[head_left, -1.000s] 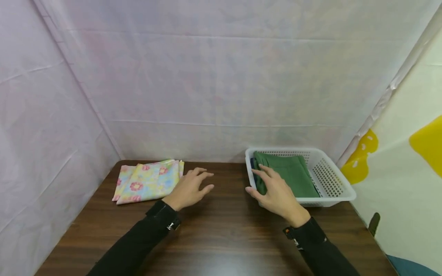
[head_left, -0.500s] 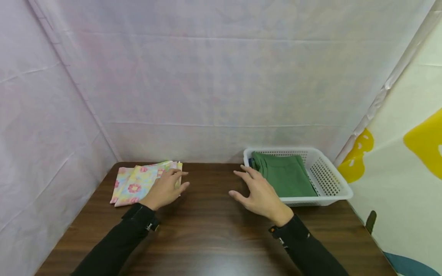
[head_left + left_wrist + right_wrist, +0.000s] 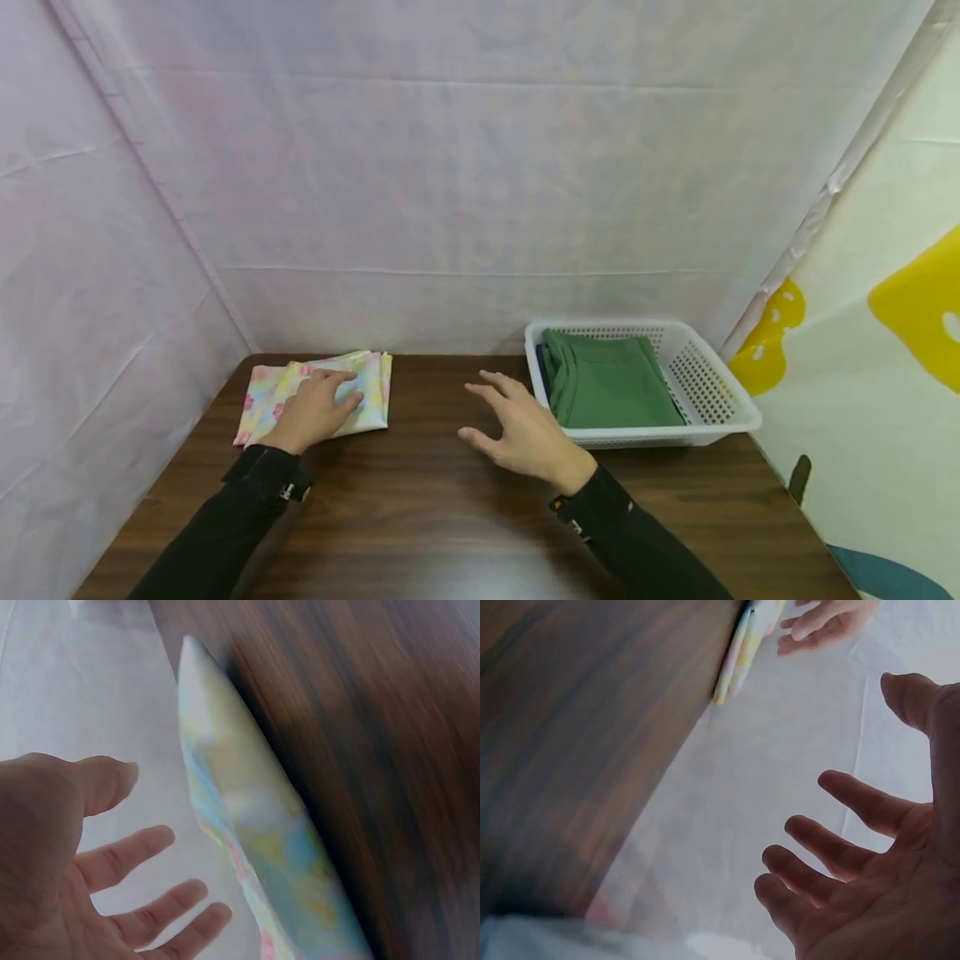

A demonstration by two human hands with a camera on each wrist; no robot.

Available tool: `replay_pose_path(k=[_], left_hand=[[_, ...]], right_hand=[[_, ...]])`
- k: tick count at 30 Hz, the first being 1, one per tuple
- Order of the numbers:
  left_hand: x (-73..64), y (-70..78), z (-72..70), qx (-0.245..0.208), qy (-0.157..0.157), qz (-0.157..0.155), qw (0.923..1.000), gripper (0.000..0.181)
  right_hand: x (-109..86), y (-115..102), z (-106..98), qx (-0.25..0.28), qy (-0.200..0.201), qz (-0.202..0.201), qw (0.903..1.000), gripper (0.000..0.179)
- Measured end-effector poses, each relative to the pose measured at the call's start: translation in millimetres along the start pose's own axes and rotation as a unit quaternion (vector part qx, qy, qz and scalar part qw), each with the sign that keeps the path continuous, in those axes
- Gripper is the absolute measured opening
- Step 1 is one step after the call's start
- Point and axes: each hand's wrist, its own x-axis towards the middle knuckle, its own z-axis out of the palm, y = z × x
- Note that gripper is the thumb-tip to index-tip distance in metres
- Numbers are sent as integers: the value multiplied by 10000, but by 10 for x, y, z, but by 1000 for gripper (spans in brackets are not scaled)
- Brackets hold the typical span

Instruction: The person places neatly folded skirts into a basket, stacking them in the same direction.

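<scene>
A folded cloth with a pastel floral print (image 3: 371, 392) lies on the back left of the table, its folded layers seen edge-on in the left wrist view (image 3: 247, 802). Over it hovers my left hand (image 3: 311, 411), fingers spread and apart from the fabric in the left wrist view. My right hand (image 3: 528, 437) hangs above the table, left of the white basket (image 3: 716, 429), with its fingers spread and nothing in them. Inside the basket, on its left side, sits a folded green garment (image 3: 615, 383). A strip of dark blue fabric (image 3: 542, 367) shows at that garment's left edge.
The dark wooden table (image 3: 420, 517) meets a white fabric wall (image 3: 450, 208) along its back edge. Another white sheet (image 3: 90, 333) hangs on the left. On the right stands a pale panel with yellow shapes (image 3: 918, 308).
Both hands have moved left. The left hand has come over the floral cloth, and the right hand has gone from the basket's left rim to beside it. The cloth and basket stay put.
</scene>
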Motion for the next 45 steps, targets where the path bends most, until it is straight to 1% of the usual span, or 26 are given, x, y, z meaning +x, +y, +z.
replay_pose_path(k=[4,8,12,15,17,20,23,25,29,32,34,39,42,45], left_hand=[[-56,-156,-53,71,-178,-495,9986,54],[-106,-269,-103,34,-288,-948,9951,57],[-159,-358,-146,38,-451,-1023,9937,61],[-205,-408,-154,41,-648,-915,9937,63],[-230,-424,-151,76,-734,-902,9932,63],[-249,-424,-134,129,-769,-967,9922,65],[-264,-398,-113,209,-859,-1108,9899,67],[-275,-373,-91,265,-902,-1116,9893,68],[-302,-315,-56,312,-912,-1023,9901,68],[-328,-252,-24,295,-930,-890,9912,67],[-351,-195,2,304,-943,-810,9918,66],[-417,-34,59,405,-783,-542,9946,63],[-458,65,85,461,-697,-356,9959,61],[-500,160,94,473,-735,-295,9957,59]], right_hand=[[45,-78,121,39,-141,-31,9999,70],[98,-143,210,73,-221,16,9997,70],[157,-208,292,130,-341,62,9993,70],[200,-255,346,184,-456,62,9988,69],[232,-284,376,212,-466,38,9987,68],[274,-322,416,217,-453,28,9987,67],[300,-360,457,263,-534,24,9982,67],[311,-389,486,279,-655,34,9975,66],[335,-445,538,274,-865,46,9959,64],[342,-471,583,284,-1032,2,9943,60],[333,-491,612,296,-1229,-40,9920,58],[287,-531,690,295,-1711,-147,9847,57],[264,-530,729,287,-1820,-202,9827,56],[240,-516,748,248,-1884,-230,9815,54]])
